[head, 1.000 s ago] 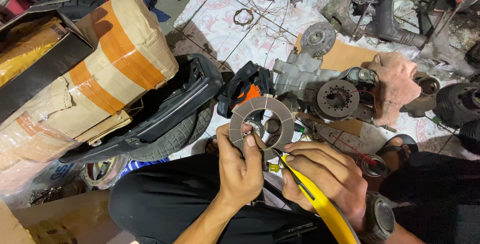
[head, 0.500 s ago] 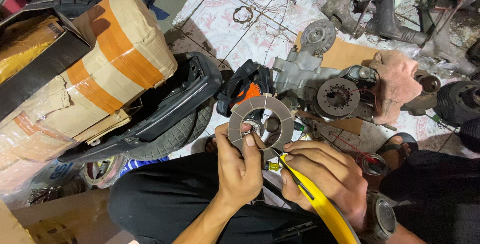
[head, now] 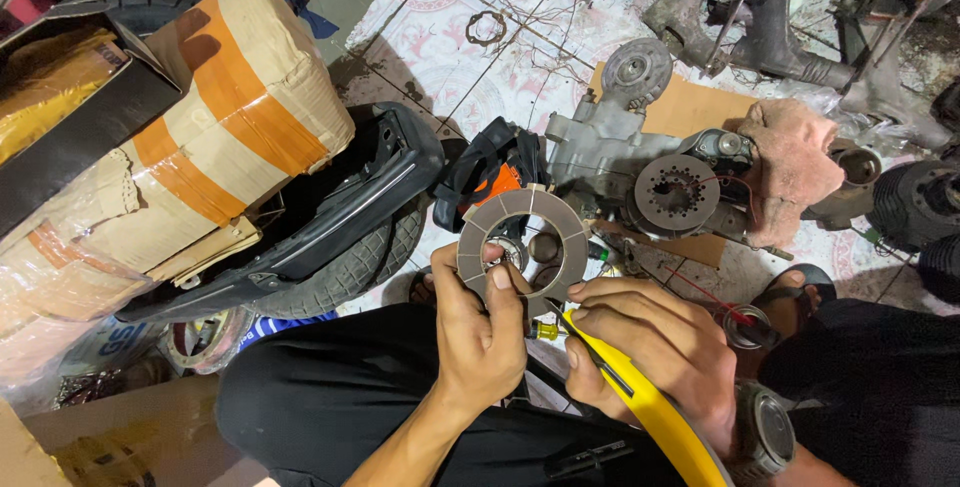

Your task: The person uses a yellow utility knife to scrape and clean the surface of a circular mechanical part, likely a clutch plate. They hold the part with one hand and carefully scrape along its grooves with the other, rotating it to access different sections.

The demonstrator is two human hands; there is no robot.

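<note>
One grey friction ring (head: 523,241) is pinched upright in the left hand (head: 487,332) above the lap; its lower rim hides behind the thumb. Right hand (head: 650,352) fingers wrap one yellow-handled tool (head: 655,412), tip hidden, handle cut off

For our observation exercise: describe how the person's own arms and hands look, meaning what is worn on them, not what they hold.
Both forearms are bare, with no sleeves and no gloves. The left hand shows no ring or band. The right hand has a dark, round-faced wristwatch on its wrist. Fingernails look short; any grime is too small to judge.
</note>
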